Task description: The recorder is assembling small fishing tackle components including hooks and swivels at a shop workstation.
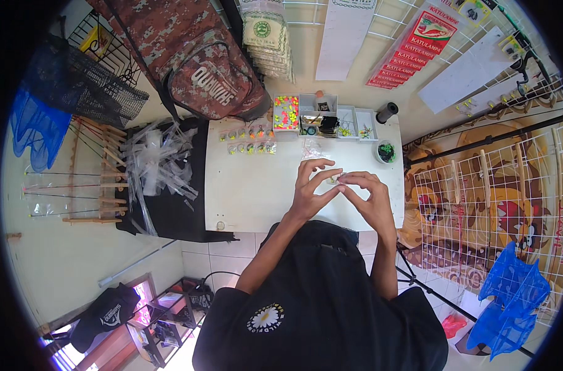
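Over the middle of the white table [250, 198], my left hand [309, 193] and my right hand [373, 201] meet at their fingertips. Both are closed in a pinch, thumb against fingers. Between them is a small, pale, partly see-through piece with a yellowish tint [333, 180]; it is too small to name. Just beyond my fingers lies a clear plastic packet [313, 148]. Farther left, small clear packets with colourful round pieces [250, 148] lie in two rows.
At the table's back stand a box of bright beads [286, 114], a white divided tray [347, 117] and a dark cylinder [387, 112]. A tub with green and black bits [385, 151] sits at the right. A camouflage bag [210, 80] stands back left; plastic strips [155, 167] lie on black cloth.
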`<state>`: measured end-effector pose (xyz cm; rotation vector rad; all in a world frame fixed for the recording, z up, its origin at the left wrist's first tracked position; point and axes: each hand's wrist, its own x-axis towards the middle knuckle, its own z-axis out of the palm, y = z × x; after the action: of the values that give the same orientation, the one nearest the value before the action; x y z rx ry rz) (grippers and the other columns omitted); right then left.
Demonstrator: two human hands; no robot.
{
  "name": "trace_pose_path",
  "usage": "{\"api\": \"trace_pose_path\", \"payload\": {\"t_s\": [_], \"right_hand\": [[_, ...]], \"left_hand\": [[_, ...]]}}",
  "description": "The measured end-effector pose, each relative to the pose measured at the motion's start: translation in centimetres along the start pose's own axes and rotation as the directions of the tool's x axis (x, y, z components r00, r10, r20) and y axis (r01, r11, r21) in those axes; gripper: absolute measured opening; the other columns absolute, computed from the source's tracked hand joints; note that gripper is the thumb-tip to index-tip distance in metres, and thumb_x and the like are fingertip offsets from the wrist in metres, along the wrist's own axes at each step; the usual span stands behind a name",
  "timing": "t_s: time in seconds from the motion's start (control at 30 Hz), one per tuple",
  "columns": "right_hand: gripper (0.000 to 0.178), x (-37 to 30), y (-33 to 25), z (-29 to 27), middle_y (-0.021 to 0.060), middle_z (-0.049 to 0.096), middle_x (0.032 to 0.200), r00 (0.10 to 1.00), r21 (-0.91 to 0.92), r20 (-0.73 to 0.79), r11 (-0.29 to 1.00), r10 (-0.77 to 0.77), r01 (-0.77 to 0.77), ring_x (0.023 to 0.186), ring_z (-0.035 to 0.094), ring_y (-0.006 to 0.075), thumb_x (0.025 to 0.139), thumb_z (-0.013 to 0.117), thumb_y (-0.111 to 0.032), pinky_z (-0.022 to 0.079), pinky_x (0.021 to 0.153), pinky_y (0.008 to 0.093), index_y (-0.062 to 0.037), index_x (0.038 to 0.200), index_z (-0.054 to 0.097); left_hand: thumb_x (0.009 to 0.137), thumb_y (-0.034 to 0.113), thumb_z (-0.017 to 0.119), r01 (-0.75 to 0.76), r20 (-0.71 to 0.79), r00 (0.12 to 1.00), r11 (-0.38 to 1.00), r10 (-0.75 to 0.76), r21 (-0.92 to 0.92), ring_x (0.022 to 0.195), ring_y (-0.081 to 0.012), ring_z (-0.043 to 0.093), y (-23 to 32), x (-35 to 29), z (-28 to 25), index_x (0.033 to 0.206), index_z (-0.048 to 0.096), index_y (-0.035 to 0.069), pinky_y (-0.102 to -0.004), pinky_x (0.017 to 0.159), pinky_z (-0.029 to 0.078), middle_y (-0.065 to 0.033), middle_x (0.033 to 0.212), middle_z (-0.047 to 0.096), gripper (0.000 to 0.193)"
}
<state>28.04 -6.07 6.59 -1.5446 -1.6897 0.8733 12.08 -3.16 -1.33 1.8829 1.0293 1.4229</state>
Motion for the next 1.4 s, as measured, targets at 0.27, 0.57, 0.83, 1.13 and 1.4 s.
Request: {"api": "trace_pose_path", "payload": {"t_s": [0.27,0.57,0.83,1.13,1.4], "right_hand": [[0.018,-0.4,-0.2,-0.6,0.0084,0.070,0.100,0.997,0.089,-0.040,0.994,0.073,-0.070,0.093,0.062,0.0193,0.083,0.071,-0.017,0.046,0.077,0.0317,-0.0089,0.099,0.074],[0.023,-0.3,0.5,-0.2,0.0054,0.070,0.105,0.992,0.251,0.058,0.961,0.108,-0.120,0.097,0.061,0.0163,0.084,0.071,-0.019,0.045,0.077,0.0304,-0.0110,0.105,0.072],[0.026,-0.3,0.7,0.3,0.0055,0.069,0.106,0.995,0.157,0.077,0.985,0.059,-0.071,0.096,0.060,0.0156,0.084,0.071,-0.017,0.043,0.077,0.0295,-0.0085,0.109,0.070],[0.025,0.0,0.5,0.5,0.0092,0.068,0.105,0.994,0.059,0.100,0.997,0.041,-0.047,0.097,0.061,0.0253,0.080,0.074,-0.018,0.045,0.088,0.0345,-0.0103,0.103,0.073],[0.020,0.1,0.3,-0.4,0.0071,0.069,0.106,0.999,0.126,0.017,0.991,0.050,-0.052,0.096,0.060,0.0188,0.083,0.071,-0.018,0.045,0.077,0.0312,-0.0099,0.101,0.073]], "left_hand": [[0.066,0.011,0.081,-0.014,-0.030,0.999,1.000,0.015,0.025,0.102,-0.0224,0.052,-0.1,-0.1,0.0,0.106,0.070,0.014,-0.0349,0.080,0.043,-0.0029,0.111,0.059,0.041],[0.064,0.009,0.082,-0.006,-0.021,1.000,1.000,0.007,0.023,0.101,-0.0209,0.053,0.0,0.0,-0.2,0.105,0.071,0.013,-0.0322,0.077,0.044,-0.0036,0.109,0.061,0.043],[0.064,0.010,0.081,0.009,-0.009,1.000,1.000,-0.009,0.001,0.100,-0.0202,0.052,0.3,0.1,-0.3,0.106,0.072,0.013,-0.0320,0.076,0.043,-0.0027,0.110,0.061,0.042],[0.064,0.011,0.077,-0.011,0.048,0.999,1.000,0.011,-0.006,0.093,-0.0217,0.049,0.6,0.3,-0.4,0.110,0.069,0.012,-0.0343,0.082,0.043,-0.0029,0.112,0.059,0.047],[0.065,0.010,0.080,0.016,0.006,1.000,1.000,-0.016,0.010,0.092,-0.0210,0.050,0.5,0.3,-0.2,0.110,0.070,0.012,-0.0336,0.081,0.044,-0.0031,0.110,0.059,0.046]]}}
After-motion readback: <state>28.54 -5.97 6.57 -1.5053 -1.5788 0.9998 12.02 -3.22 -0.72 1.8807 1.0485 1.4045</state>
